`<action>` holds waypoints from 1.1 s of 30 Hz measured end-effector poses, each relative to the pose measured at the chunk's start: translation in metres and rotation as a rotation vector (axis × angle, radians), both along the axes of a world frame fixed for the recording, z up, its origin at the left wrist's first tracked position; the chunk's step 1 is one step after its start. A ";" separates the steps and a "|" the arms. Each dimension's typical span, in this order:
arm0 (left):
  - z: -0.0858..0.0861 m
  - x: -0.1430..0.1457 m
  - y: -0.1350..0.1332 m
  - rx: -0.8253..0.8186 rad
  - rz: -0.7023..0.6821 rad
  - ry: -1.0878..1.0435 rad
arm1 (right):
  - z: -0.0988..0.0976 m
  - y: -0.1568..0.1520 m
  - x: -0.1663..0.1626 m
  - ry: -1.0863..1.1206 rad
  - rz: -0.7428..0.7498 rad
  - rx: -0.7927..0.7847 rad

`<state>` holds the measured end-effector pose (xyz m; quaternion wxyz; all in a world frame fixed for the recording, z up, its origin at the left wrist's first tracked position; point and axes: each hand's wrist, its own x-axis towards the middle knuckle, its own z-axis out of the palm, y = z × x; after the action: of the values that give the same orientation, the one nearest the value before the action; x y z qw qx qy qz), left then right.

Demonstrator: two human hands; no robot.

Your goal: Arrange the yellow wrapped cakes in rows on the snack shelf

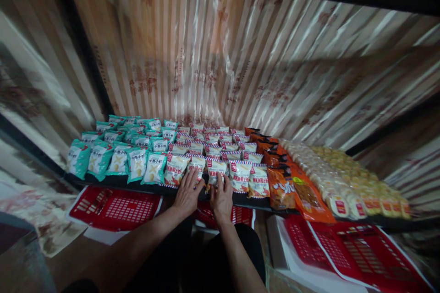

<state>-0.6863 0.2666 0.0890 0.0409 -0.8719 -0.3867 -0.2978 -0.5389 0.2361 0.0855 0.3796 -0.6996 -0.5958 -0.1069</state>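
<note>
Rows of small snack packets stand on a dark shelf (254, 203). In the front row, my left hand (187, 192) rests with spread fingers on a red-and-white snack packet (197, 165). Right beside it, my right hand (222, 197) has its fingers on the neighbouring red-and-white packet (216, 169). Both hands lie against the packets' lower fronts; I cannot tell whether either packet is gripped. Teal packets (118, 159) fill the shelf's left part, red-and-white ones the middle.
Orange packets (280, 183) and clear bags of yellow biscuits (350, 178) fill the shelf's right part. Red plastic baskets (115, 208) (357, 252) sit below the shelf edge on both sides. A striped curtain-like backing (240, 64) rises behind the shelf.
</note>
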 end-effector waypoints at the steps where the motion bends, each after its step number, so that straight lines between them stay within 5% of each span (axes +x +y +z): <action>1: 0.000 -0.001 0.000 0.002 -0.003 0.001 | -0.001 0.000 0.000 -0.004 0.001 0.001; 9: 0.000 -0.001 -0.004 0.028 -0.038 0.015 | 0.000 -0.015 0.000 -0.095 0.056 0.076; 21: 0.003 0.021 -0.016 -0.010 -0.110 0.093 | 0.000 -0.023 0.050 -0.112 -0.202 0.159; 33: -0.009 0.030 -0.015 0.030 -0.090 0.094 | 0.009 -0.012 0.063 -0.111 -0.108 0.110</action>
<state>-0.6558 0.2518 0.0798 0.0587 -0.9007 -0.3403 -0.2637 -0.4763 0.2238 0.0942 0.3775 -0.7018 -0.5706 -0.1982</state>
